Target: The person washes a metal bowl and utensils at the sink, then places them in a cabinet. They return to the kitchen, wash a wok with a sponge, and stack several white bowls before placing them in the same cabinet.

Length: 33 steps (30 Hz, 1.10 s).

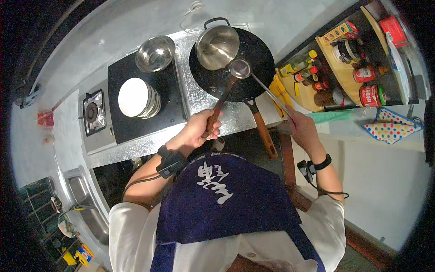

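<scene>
My left hand (200, 128) grips a wooden handle (222, 98) that slants up over the black wok (256, 44). Its far end passes behind the ladle, so I cannot tell whether it joins the steel bowl-shaped vessel (219, 44) tilted over the wok. In my right hand (303, 131) is the metal shaft of a steel ladle (240, 69), whose round cup hangs over the wok beside that vessel's rim. The wok's own wooden handle (264, 132) points towards me, between my hands and touched by neither.
Left of the wok, a stack of white bowls (134, 98) and a steel bowl (155, 54) stand on a black panel (166, 108). A gas burner (91, 112) lies farther left. Shelves (340, 78) with jars and bottles rise at right, above a dotted cloth (390, 126). A sink (80, 187) sits lower left.
</scene>
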Available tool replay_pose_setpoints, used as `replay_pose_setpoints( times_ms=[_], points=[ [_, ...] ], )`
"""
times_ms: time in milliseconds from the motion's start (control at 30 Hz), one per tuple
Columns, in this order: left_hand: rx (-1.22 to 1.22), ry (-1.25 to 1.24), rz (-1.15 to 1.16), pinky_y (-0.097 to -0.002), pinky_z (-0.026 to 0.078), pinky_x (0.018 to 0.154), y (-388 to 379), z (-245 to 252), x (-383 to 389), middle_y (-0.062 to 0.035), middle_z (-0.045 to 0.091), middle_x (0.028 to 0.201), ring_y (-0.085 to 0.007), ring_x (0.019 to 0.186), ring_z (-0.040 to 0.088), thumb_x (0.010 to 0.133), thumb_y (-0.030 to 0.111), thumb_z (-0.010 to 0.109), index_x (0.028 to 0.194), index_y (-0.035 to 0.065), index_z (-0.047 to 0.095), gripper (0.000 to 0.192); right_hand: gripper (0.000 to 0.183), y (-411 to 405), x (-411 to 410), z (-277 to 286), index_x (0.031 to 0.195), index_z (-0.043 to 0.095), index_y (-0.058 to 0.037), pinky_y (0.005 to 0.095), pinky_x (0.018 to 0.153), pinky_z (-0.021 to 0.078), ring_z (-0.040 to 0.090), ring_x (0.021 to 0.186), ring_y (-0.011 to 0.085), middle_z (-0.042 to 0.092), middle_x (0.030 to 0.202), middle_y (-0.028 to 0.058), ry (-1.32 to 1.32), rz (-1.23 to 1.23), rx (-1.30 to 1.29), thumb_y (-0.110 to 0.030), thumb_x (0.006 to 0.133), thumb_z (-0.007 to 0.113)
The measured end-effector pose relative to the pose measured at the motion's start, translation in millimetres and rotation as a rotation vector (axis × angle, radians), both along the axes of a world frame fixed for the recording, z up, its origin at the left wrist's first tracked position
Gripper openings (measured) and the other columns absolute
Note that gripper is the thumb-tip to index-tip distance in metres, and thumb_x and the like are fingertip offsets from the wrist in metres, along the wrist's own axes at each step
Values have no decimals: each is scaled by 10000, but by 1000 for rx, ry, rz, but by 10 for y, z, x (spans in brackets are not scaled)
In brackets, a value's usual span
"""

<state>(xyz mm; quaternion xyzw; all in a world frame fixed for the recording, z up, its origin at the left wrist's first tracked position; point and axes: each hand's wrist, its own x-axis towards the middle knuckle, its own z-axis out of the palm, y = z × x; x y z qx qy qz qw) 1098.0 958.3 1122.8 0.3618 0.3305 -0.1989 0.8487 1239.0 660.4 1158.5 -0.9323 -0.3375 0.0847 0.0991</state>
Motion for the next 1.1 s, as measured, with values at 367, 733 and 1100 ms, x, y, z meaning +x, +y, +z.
replay_pose_setpoints(
  times_ms=[367,733,1100],
  points=[
    [-20,-61,-41,-277,469,471,137,-112,5,-59,529,691,-154,543,521,950,236,332,1082,35,477,281,571,-46,-199,64,1329,402,-117,422,581,498,597,664,338,567,832,132,-236,93,-209,-61,778,541],
    [1401,-479,-349,-421,493,732,118,43,-238,-231,601,1006,-372,812,618,787,122,611,1240,40,449,487,439,314,418,-379,1271,439,-94,446,635,492,608,723,349,598,825,170,-231,-27,-99,-114,838,507],
    [1483,-441,-349,-473,480,732,146,173,-201,-265,614,856,-412,805,603,768,117,569,1149,8,536,398,375,203,363,-220,1218,519,-40,408,829,463,576,978,387,592,1064,245,136,-199,243,-130,855,500]
  ],
)
